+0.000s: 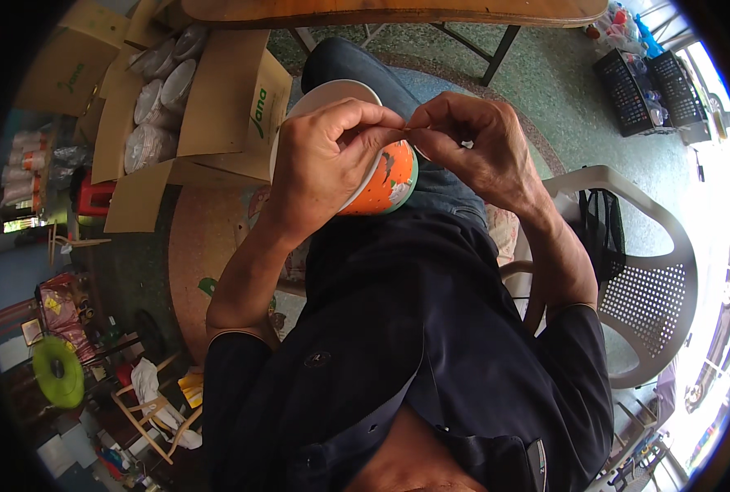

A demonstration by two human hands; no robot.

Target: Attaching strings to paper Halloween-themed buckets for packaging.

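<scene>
My left hand (320, 160) and my right hand (476, 143) meet above my lap, thumb and forefinger pinched on each. Their fingertips come together at one spot. Whatever lies between them is too small to make out. Just beneath and behind the left hand, a round orange container (391, 182) rests on my thighs. It has dark specks, a printed picture, a green band at one end and a wide white rim (332, 92) at the other. My left hand and wrist cover much of it, so whether they touch it is unclear.
Left of me stands an open cardboard box (225, 94) with stacks of wrapped pale bowls (153, 102). A wooden table (398, 10) spans the far side. On the right are a plastic chair (648, 287) with a black mesh bag (601, 234) and black crates (634, 94).
</scene>
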